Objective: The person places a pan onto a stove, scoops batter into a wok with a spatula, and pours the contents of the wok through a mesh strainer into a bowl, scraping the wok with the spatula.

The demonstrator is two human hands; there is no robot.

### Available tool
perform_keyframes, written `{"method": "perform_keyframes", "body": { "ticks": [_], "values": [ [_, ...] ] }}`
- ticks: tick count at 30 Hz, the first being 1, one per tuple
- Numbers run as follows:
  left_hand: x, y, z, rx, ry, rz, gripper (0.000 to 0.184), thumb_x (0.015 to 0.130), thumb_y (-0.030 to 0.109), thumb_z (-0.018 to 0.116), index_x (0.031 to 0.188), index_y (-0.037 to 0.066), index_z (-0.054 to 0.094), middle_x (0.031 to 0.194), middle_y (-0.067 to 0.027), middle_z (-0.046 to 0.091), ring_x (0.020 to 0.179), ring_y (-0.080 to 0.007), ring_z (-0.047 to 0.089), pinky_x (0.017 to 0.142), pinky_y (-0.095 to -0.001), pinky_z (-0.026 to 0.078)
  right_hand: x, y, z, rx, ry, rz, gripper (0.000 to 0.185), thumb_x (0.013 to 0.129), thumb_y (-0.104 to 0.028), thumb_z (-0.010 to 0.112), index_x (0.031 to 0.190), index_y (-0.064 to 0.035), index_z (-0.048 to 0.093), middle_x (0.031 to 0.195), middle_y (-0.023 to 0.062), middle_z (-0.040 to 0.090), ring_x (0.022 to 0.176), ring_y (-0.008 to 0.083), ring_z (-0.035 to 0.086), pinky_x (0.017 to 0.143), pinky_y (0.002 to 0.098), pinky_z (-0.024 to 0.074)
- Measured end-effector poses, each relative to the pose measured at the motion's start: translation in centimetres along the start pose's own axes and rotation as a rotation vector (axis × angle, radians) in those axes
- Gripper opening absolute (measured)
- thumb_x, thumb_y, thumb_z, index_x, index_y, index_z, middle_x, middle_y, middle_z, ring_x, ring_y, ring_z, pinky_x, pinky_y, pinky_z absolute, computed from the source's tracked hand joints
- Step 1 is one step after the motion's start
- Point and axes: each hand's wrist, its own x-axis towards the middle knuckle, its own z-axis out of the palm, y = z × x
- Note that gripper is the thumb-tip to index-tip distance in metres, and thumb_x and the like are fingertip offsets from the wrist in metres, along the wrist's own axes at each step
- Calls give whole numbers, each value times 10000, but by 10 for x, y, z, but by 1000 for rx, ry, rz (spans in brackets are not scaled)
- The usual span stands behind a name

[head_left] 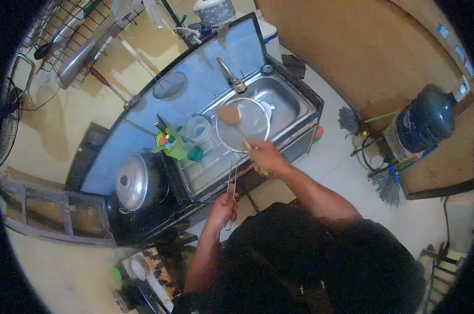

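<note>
Sink [292, 99]: shiny smooth metal. Pot lid [133, 181]: glossy metal. Water jug [430, 118]: glossy plastic. Strainer [252, 112]: looked like metal mesh.

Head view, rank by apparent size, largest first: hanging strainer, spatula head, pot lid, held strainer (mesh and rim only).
1. held strainer, mesh and rim
2. pot lid
3. hanging strainer
4. spatula head
On-image size only; distances from the camera differ.

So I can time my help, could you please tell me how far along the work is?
Picking up looks done: strainer and spatula are both raised. The left hand holds the strainer, the right hand the spatula over it. Apparently remaining: putting both away.
</note>
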Motion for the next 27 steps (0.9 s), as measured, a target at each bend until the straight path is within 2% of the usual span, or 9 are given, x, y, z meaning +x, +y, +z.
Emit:
{"method": "perform_keyframes", "body": {
  "ticks": [3,6,9,13,19,22,25,27],
  "values": [
    [-3,7,-2,0,1,46,220,963,108,398,1146,40,498,616,-14,449,402,-125,400,374,-285,328,3,-17,-24,-17,95,-40,400,900,-143,485,1296,-98,510,714,23,515,455,111,489,390,261,412],
    [1,9,-6,14,-1,66,225,965,110,388,1151,35,491,619,-15,445,402,-124,395,372,-287,324,-16,-9,-48,9,-15,-23,398,904,-142,483,1297,-83,505,704,17,509,462,112,489,385,255,403],
    [3,10,-7,-35,16,66,229,964,107,387,1159,33,481,621,-14,439,402,-123,389,373,-289,325,-35,3,-45,-48,17,91,332,875,-98,487,1190,-31,570,680,16,527,438,119,493,395,274,412],
    [6,10,-6,-14,15,60,234,960,108,396,1173,47,470,625,-16,435,406,-122,390,376,-291,329,-33,23,-32,14,-96,117,436,896,-129,488,1328,-72,470,697,19,508,483,113,473,435,265,427],
    [4,17,2,-66,42,82,241,935,92,402,1162,66,481,595,-24,448,395,-140,401,365,-296,346,-17,29,-19,-9,6,149,444,883,-122,481,1324,-78,473,698,15,499,483,105,462,427,255,419],
    [2,17,-1,-34,66,66,247,934,103,413,1169,69,481,605,-24,450,402,-138,408,368,-292,348,16,40,-30,30,4,25,456,877,-129,486,1332,-101,470,718,16,497,499,100,478,427,252,422],
    [5,18,-5,0,78,77,243,934,110,421,1164,67,483,618,-26,452,410,-135,414,373,-290,352,-3,23,-32,-12,-49,-1,425,893,-134,475,1317,-116,488,739,14,496,528,100,501,432,250,426],
    [5,17,-3,-17,80,80,236,933,110,422,1156,63,484,625,-27,454,410,-135,415,376,-290,355,-18,24,-26,-87,-66,38,373,895,-130,484,1262,-86,530,695,25,524,472,116,509,420,287,446]
  ]
}}
